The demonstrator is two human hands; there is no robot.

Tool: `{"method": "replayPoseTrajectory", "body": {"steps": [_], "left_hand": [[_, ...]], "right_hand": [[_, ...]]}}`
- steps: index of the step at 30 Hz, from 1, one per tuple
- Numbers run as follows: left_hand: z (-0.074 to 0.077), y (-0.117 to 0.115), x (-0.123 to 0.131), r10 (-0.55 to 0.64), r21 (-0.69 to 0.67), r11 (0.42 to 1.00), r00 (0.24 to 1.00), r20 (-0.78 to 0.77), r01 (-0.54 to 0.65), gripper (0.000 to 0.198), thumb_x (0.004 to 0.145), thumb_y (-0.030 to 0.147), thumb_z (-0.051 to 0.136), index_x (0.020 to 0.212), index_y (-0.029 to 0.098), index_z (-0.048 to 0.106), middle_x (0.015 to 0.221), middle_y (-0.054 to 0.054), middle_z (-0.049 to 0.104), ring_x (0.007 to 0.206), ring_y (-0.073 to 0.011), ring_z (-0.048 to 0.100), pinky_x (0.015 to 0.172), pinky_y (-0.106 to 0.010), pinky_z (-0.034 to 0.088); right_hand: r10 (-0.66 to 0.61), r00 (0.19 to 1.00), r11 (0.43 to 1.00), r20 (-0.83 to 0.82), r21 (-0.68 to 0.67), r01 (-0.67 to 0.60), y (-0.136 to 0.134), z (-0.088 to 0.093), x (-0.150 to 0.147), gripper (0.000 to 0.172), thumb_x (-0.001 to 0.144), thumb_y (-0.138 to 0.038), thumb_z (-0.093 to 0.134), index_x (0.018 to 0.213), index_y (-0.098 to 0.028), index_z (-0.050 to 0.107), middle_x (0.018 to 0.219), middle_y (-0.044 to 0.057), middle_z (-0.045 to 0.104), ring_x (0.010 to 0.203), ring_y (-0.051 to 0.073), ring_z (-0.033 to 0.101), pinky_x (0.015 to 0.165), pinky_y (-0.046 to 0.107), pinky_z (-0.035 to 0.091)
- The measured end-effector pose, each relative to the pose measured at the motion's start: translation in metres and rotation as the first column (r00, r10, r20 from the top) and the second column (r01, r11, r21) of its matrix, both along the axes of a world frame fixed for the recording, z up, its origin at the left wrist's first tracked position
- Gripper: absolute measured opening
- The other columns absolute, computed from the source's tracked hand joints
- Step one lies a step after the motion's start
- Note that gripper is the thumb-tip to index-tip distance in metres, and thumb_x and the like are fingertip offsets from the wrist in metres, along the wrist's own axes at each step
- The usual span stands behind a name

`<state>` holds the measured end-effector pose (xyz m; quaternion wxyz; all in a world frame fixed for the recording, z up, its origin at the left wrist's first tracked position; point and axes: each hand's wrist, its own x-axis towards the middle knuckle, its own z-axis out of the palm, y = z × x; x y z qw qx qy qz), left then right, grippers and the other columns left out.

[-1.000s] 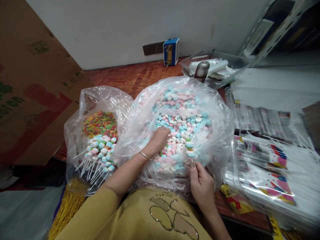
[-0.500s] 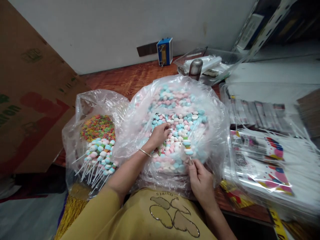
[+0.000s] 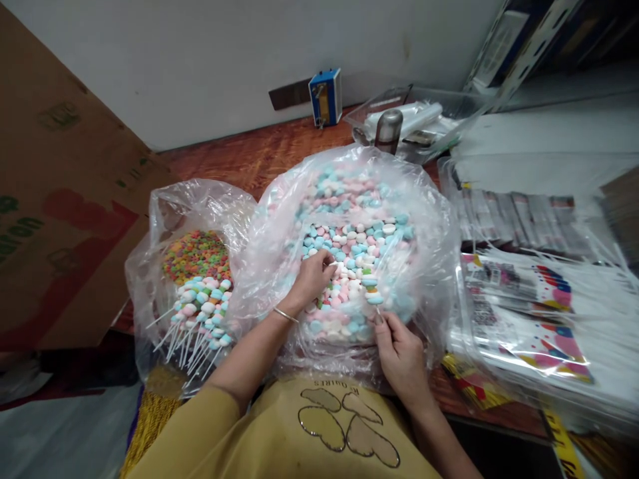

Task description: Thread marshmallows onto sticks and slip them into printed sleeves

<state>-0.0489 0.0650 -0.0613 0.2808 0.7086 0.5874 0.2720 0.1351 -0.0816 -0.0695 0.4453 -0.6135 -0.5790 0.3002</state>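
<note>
My right hand (image 3: 403,356) pinches the white stick of a candy skewer (image 3: 371,287), held upright with blue, white, green and orange pieces stacked on it. Marshmallow-like candies (image 3: 357,233) in pink, white and blue fill a large clear plastic bag (image 3: 429,266) beneath both hands. Over the candies' left part, my left hand (image 3: 313,276) has its fingers curled together at the tips; anything between them is too small to make out. To the left, finished-looking candy skewers (image 3: 204,306) lie with their sticks toward me, beside small colourful ring-shaped candies (image 3: 197,256) in another clear bag (image 3: 164,206).
A cardboard box (image 3: 64,186) stands at the left. Behind the bags are a blue-and-white box (image 3: 325,98), a dark cylinder with a metallic top (image 3: 388,132) and a clear tray (image 3: 462,110). Printed plastic packets (image 3: 529,313) lie at the right on the wooden table (image 3: 214,156).
My left hand has shifted slightly down and left over the candies, fingertips still together. The right hand keeps hold of the skewer in nearly the same spot. The whole view has shifted a little.
</note>
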Motion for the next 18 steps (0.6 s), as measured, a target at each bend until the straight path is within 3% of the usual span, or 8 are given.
{"method": "replayPoseTrajectory", "body": {"steps": [9, 15, 18], "left_hand": [[0.002, -0.014, -0.004, -0.044, -0.05, 0.998, 0.999, 0.03, 0.045, 0.002, 0.086, 0.019, 0.062, 0.084, 0.019, 0.061, 0.076, 0.0, 0.065, 0.07, -0.0143, 0.059, 0.065, -0.025, 0.041], [-0.005, -0.013, 0.001, -0.028, -0.016, 1.0, 0.998, -0.064, 0.027, 0.019, 0.077, 0.022, 0.073, 0.092, 0.019, 0.062, 0.081, 0.001, 0.064, 0.073, -0.0155, 0.057, 0.067, -0.027, 0.04], [-0.006, -0.01, 0.003, 0.015, -0.065, 0.998, 0.997, 0.071, -0.01, 0.013, 0.079, 0.02, 0.07, 0.089, 0.019, 0.062, 0.076, 0.002, 0.062, 0.07, -0.0136, 0.057, 0.068, -0.026, 0.043]], "right_hand": [[0.009, 1.0, 0.999, 0.002, -0.041, -0.009, 0.003, -0.003, -0.002, 0.032, 0.099, -0.041, 0.044, 0.084, -0.02, 0.063, 0.068, 0.001, 0.067, 0.058, 0.015, 0.059, 0.056, 0.023, 0.042], [0.019, 1.0, 0.999, -0.007, -0.031, -0.019, 0.002, -0.004, -0.003, 0.034, 0.1, -0.041, 0.046, 0.086, -0.019, 0.067, 0.068, 0.0, 0.066, 0.058, 0.015, 0.058, 0.056, 0.023, 0.042], [0.019, 1.0, 1.0, -0.009, -0.021, -0.019, 0.001, -0.005, -0.003, 0.034, 0.1, -0.042, 0.047, 0.091, -0.018, 0.07, 0.072, 0.002, 0.07, 0.062, 0.016, 0.062, 0.059, 0.023, 0.045]]}}
